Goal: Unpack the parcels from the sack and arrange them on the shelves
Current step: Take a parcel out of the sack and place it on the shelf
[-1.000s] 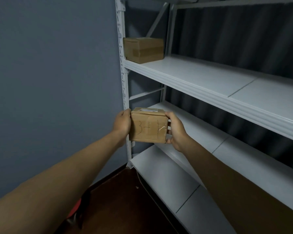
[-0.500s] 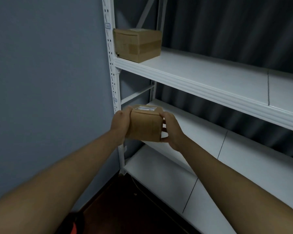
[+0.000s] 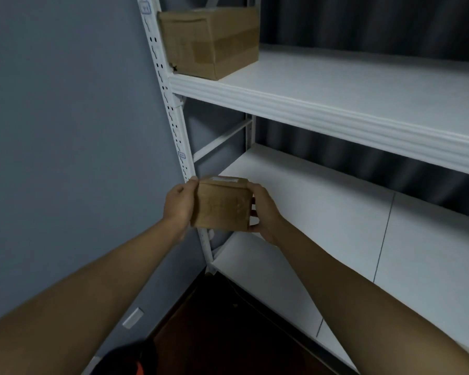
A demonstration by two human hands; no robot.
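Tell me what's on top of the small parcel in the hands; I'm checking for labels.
A pale label strip lies on the top of the small parcel, too blurred to read. Left hand and right hand cover both of its sides.

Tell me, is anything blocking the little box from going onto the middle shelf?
Nothing visible. Both hands, left hand and right hand, hold the small box at the bare middle shelf.
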